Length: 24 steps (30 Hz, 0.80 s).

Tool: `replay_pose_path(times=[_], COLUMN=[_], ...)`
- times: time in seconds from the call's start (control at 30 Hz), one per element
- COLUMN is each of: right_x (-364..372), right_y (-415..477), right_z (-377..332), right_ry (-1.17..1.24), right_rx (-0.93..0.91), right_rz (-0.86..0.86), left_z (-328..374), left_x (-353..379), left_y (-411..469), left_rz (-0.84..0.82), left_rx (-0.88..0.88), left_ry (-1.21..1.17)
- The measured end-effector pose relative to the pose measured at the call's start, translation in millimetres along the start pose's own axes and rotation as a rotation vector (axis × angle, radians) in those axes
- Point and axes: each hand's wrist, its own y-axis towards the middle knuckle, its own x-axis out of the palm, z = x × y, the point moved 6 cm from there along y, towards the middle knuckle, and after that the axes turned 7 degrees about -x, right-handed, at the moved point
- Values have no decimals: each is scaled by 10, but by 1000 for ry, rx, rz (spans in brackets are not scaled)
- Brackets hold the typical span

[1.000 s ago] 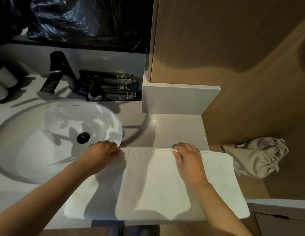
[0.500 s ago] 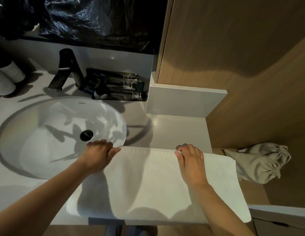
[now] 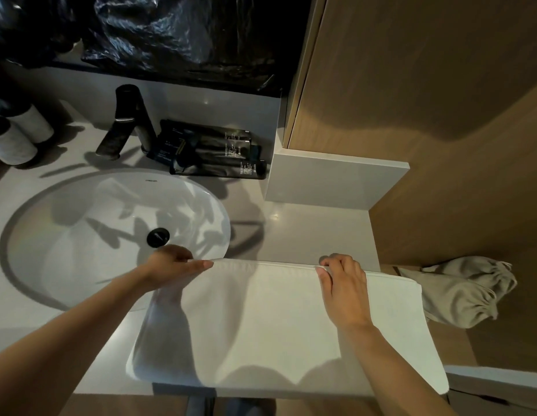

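1. Since the white folded cloth towel point(image 3: 276, 331) lies flat across the lower centre of the frame, on the pale stone counter point(image 3: 315, 235) with its right end reaching past the counter's side, it looks laid out for squaring up or folding.
2. Left of centre, the left hand point(image 3: 171, 270) pinches the towel's far left corner just over the basin's rim. The thumb stretches along the hem and the fingers are tucked behind it.
3. Right of centre, the right hand point(image 3: 342, 288) grasps the same far edge, fingers curled over the hem and thumb on top. Two grips set well apart probably keep that edge taut and straight.
4. At the right edge, a beige drawstring cloth bag point(image 3: 459, 295) lies just beside the towel on a lower wooden surface.
5. Higher on the left sits the white oval ceramic basin point(image 3: 81, 250), with its round black drain plug point(image 3: 158, 237).
6. Toward the top, the black metal tap point(image 3: 123, 127) and the black toiletry packets point(image 3: 213, 151) stand near each other behind the basin, apart from the folding space.
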Motion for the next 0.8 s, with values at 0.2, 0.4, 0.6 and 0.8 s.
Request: replay_pose_path(times=[0.2,0.4,0.6,0.8], right_x=[-15,2,-24,73], right_y=[20,34,34,-318], right_z=[-9,6,-85,-892], right_ry=[2,0,-94,48], right_rx=[-7,-11,33,46], right_rz=[-13,-6,-22,-64], left_z=[125,58,-69,-309], left_x=[-181,-270,-242,-64], left_y=[-109,-179,-247,-407], left_rz=[118,198,199,358], left_rx=[162,116,-74,-192], left_ry=[-9,-120,-141,-399])
